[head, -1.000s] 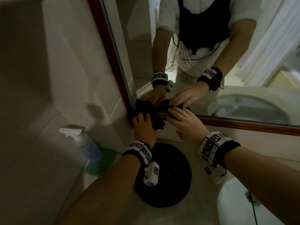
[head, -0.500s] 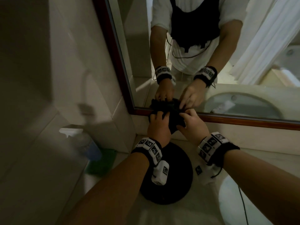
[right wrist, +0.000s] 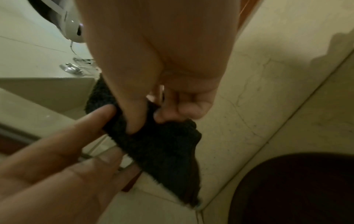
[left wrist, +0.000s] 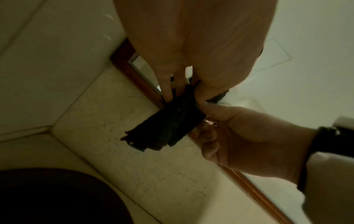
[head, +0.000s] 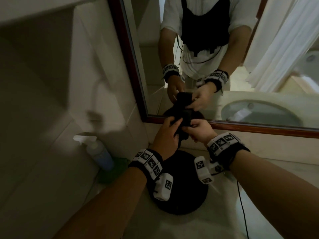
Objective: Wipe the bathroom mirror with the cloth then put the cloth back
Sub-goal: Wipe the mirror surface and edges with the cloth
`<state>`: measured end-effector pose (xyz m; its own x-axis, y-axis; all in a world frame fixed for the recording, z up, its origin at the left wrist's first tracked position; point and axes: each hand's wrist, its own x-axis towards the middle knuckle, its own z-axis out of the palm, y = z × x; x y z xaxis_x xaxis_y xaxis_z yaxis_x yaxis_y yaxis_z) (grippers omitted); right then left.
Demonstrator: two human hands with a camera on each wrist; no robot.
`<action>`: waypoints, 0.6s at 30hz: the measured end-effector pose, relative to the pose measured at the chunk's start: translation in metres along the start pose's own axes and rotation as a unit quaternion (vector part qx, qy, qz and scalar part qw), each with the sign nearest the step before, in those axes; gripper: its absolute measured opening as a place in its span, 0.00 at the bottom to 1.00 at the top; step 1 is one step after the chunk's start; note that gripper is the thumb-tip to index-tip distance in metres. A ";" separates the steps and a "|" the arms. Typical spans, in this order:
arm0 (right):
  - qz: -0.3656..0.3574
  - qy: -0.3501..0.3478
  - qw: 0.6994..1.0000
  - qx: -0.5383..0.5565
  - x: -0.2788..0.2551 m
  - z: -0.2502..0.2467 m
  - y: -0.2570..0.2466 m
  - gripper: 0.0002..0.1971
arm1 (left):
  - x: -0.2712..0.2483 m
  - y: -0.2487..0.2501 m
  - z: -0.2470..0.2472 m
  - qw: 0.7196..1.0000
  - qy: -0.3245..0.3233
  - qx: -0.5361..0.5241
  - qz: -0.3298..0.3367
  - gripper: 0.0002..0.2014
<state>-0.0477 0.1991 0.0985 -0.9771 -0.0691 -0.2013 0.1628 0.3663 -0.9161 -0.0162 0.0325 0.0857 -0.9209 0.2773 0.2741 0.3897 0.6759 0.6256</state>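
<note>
A dark cloth (head: 185, 120) hangs bunched between both hands, just in front of the mirror's (head: 198, 40) lower wooden frame (head: 259, 129), near its bottom left corner. My left hand (head: 174, 125) pinches the cloth from the left, thumb on top. My right hand (head: 189, 128) pinches its right side. In the left wrist view the left hand (left wrist: 184, 98) holds the top of the folded cloth (left wrist: 168, 125), whose lower edge hangs free. In the right wrist view the right hand (right wrist: 147, 119) nips the cloth (right wrist: 164, 145) between thumb and finger.
A round black object (head: 181, 192) lies on the pale counter (head: 138, 221) under my wrists. A spray bottle (head: 99, 153) stands against the left wall, with something green (head: 119, 167) beside it. The white basin (head: 241, 213) is at the lower right, a thin cable across it.
The cloth has come off the mirror's bottom left corner and moved right. My right hand, flat on it before, now pinches it, and both hands hold it bunched.
</note>
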 end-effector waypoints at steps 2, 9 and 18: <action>-0.003 0.041 0.999 0.012 -0.003 0.001 -0.005 0.12 | -0.001 0.000 -0.005 0.999 0.022 0.027 0.003 0.29; -0.136 0.195 0.971 0.041 -0.007 0.010 -0.030 0.07 | 0.008 0.005 -0.012 0.997 0.064 0.036 0.016 0.34; -0.259 0.089 0.845 -0.459 0.012 0.049 0.006 0.27 | 0.021 -0.027 -0.011 0.992 0.020 0.087 -0.087 0.29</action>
<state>-0.0519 0.1551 0.0739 -0.9030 -0.3305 0.2747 -0.3887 0.9006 -0.1944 -0.0454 0.0122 0.0828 -0.9714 0.1206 0.2044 0.2136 0.8197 0.5314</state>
